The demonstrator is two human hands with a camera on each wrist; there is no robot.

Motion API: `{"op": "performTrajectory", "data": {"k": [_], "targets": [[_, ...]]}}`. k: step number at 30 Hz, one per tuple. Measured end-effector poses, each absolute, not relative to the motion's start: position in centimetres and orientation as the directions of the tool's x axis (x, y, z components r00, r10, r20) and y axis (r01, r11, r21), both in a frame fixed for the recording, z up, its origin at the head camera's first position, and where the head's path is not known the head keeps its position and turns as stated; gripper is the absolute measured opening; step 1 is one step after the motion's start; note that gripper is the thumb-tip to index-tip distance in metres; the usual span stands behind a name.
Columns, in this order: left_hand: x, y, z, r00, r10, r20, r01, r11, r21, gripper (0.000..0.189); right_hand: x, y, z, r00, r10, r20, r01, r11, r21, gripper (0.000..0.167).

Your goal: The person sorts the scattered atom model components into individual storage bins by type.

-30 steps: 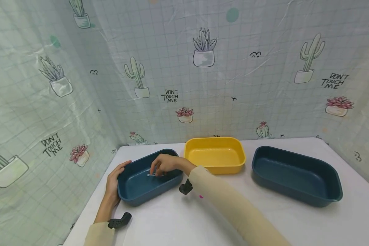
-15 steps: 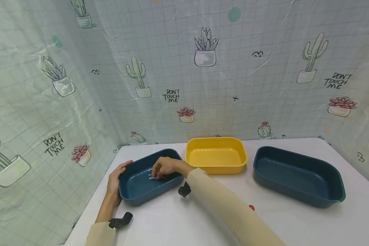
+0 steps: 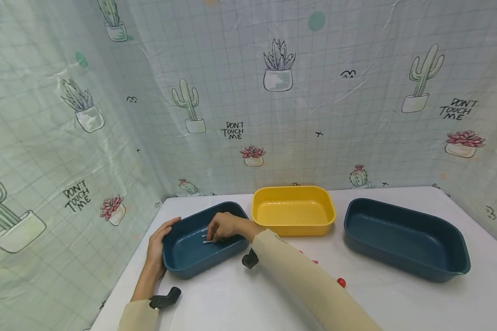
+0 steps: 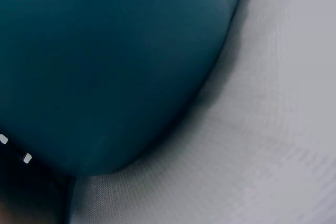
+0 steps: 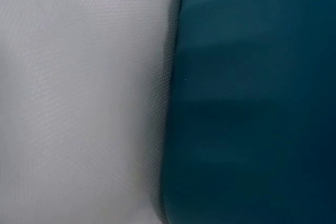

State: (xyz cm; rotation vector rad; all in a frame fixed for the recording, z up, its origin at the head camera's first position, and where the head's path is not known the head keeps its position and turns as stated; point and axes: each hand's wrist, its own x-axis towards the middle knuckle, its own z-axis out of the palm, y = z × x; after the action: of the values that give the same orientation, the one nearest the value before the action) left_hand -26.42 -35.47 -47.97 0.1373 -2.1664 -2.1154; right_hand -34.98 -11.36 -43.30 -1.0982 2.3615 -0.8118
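Note:
In the head view, a deep blue tray (image 3: 186,250) sits at the left of the white table. Along its left end lies my left hand (image 3: 155,246), fingers extended against the outside and fingertips at the far rim. My right hand (image 3: 223,226) reaches down into this tray, finger and thumb pinching a slim pale rod (image 3: 207,242) with a small flared end, syringe-like in outline. Close beyond it, similar pale rods (image 3: 204,236) lie on the tray floor, partly hidden by the hand. Both wrist views show just the tray's outer wall (image 4: 115,66) and white cloth.
A yellow tray (image 3: 294,230) stands at the back middle, right beside the blue one. Another dark blue tray (image 3: 401,239) is at the right. A small red ball (image 3: 341,282) and a pink piece (image 3: 314,261) show beside the right sleeve (image 3: 310,280). Patterned curtains (image 3: 290,115) border the table.
The right hand has shifted slightly toward the near side of the tray with the pinched rod; more rods now show behind it. The right sleeve has moved, uncovering the red ball. Left hand stays put.

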Motion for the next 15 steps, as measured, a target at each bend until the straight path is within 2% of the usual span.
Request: {"op": "performTrajectory", "data": {"k": [15], "targets": [[-26.57, -35.35, -48.09, -0.986, -0.168, 0.02, 0.014, 0.037, 0.999, 0.049, -34.92, -11.3, -43.59, -0.646, -0.758, -0.093, -0.547, 0.544, -0.636, 0.013]]}}
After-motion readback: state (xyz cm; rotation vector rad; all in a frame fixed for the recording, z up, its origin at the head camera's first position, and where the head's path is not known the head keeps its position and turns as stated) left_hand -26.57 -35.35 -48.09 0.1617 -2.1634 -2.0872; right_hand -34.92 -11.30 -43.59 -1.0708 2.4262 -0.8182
